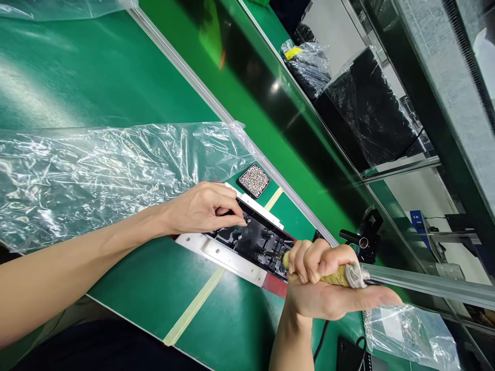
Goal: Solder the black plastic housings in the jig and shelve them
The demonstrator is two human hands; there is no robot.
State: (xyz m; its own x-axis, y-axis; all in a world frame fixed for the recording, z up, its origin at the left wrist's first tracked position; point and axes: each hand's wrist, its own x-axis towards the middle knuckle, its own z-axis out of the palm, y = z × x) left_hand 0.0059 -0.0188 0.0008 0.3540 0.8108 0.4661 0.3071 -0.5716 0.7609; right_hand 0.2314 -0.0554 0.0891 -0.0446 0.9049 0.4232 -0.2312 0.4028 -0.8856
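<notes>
A black plastic housing point(247, 233) with ribs and small metal studs lies in a white fixture point(232, 260) that has red end pieces. Over the housing's left part is my left hand point(211, 208), its thumb and forefinger pinched together; whatever they hold is too small to make out. My right hand point(320, 278) is wrapped around a corded soldering iron point(336, 275) with a yellow taped handle, thumb stretched along it. The iron's dark tip points down into the housing's right part; exact contact is unclear. Just behind the fixture sits a small black tray point(254, 180) of tiny silvery metal pieces.
Clear plastic sheeting point(96, 175) covers the green bench at left. A metal rail point(201, 93) runs diagonally behind the fixture. At right are a black stand with a tube point(358, 239), a plastic bag point(410, 332) and a black device point(356, 355) with a cable.
</notes>
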